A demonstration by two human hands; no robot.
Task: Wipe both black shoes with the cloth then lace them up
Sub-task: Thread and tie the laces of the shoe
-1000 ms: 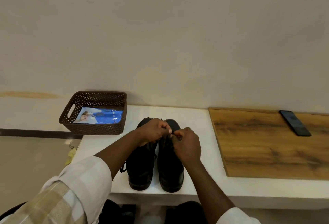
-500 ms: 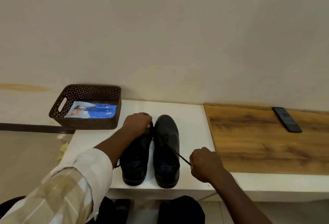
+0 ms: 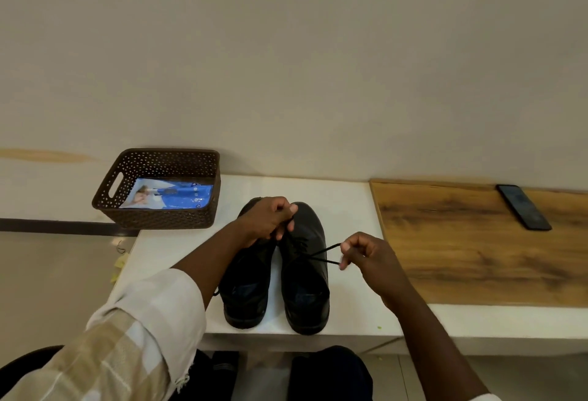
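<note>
1. Shoes, both black, stand side by side on the white surface (image 3: 343,206), toes far: left shoe (image 3: 246,286), right shoe (image 3: 307,276).
2. Left hand (image 3: 267,219) pinches the lace over the right shoe's toe end.
3. Right hand (image 3: 366,254) pinches two strands of the lace (image 3: 321,257), drawn rightward.
4. Brown basket (image 3: 165,219) sits far left; a phone (image 3: 523,206) lies on the wooden board (image 3: 477,257), right.

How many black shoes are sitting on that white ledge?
2. The left shoe stands partly under the left hand; the right shoe stands close beside it, its lace pinched by the right hand. Dark shapes below the ledge are unclear.
</note>
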